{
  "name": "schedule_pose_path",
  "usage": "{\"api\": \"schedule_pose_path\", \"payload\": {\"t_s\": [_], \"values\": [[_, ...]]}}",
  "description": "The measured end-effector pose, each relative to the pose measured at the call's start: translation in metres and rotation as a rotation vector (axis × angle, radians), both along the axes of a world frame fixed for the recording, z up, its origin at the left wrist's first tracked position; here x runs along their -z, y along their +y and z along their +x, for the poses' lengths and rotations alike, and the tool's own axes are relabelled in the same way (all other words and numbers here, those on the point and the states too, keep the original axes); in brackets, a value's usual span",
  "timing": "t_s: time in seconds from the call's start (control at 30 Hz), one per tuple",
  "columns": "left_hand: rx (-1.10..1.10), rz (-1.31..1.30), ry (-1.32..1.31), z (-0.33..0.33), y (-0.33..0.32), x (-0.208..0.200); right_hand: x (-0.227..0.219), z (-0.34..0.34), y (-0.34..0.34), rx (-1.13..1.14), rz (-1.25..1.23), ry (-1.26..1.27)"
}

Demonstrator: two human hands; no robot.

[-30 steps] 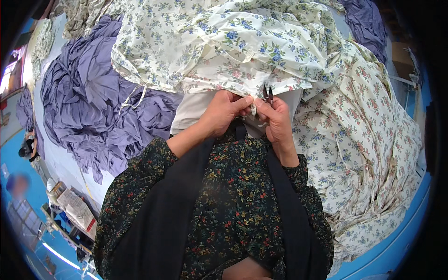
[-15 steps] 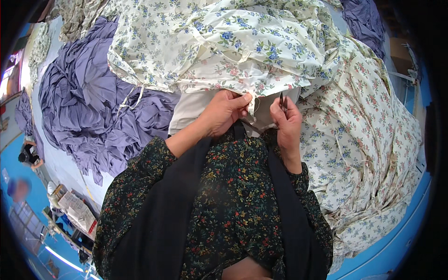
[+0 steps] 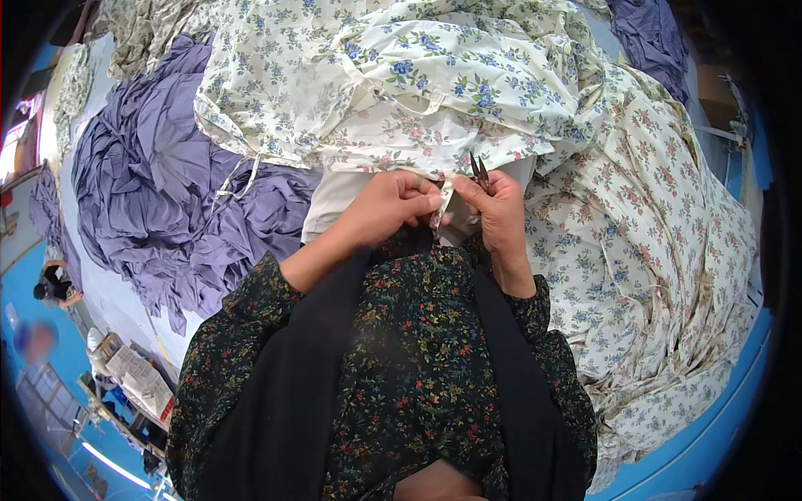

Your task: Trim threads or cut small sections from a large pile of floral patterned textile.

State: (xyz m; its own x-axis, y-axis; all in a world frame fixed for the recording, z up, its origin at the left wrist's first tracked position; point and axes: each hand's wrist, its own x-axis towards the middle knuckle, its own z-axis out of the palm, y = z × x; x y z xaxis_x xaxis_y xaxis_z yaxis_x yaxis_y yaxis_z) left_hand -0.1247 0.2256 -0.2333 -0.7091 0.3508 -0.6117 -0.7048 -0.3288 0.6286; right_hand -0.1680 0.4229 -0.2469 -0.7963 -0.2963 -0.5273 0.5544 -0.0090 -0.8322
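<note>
Across a pale table [image 3: 106, 285] lies rumpled purple cloth [image 3: 167, 159], left of the white floral fabric [image 3: 476, 75] that spreads ahead of the person. At this fabric's near edge, the left hand [image 3: 386, 206] pinches a narrow strip [image 3: 443, 202] between thumb and fingers. Just beside it, the right hand [image 3: 503, 215] grasps dark-bladed snips [image 3: 479, 170], tips pointing away; whether its thumb touches the strip, I cannot tell.
</note>
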Motion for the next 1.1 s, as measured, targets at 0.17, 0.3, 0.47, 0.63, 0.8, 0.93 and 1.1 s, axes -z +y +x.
{"api": "schedule_pose_path", "payload": {"t_s": [0.17,0.3,0.47,0.63,0.8,0.93,1.1], "values": [[0.189,-0.908,0.879,0.000,0.000,-0.037,-0.002,-0.003,0.002,0.002,-0.057,-0.037],[-0.026,-1.167,1.215,-0.018,0.013,-0.017,-0.009,-0.004,0.001,0.048,-0.263,-0.196],[-0.089,-1.161,1.468,-0.023,0.011,0.008,-0.024,-0.008,-0.001,0.047,-0.400,-0.347],[-0.282,-0.693,0.894,-0.019,0.015,0.015,-0.022,-0.008,0.003,0.033,-0.232,-0.152],[-0.393,-0.229,0.244,-0.019,0.011,0.008,-0.026,-0.001,-0.002,-0.138,0.018,0.079],[-0.390,-0.264,0.123,-0.022,0.008,-0.003,-0.028,0.000,-0.002,-0.257,0.041,0.279],[-0.389,-0.277,0.093,-0.022,0.005,-0.009,-0.011,-0.006,0.001,-0.110,0.559,0.808]]}}
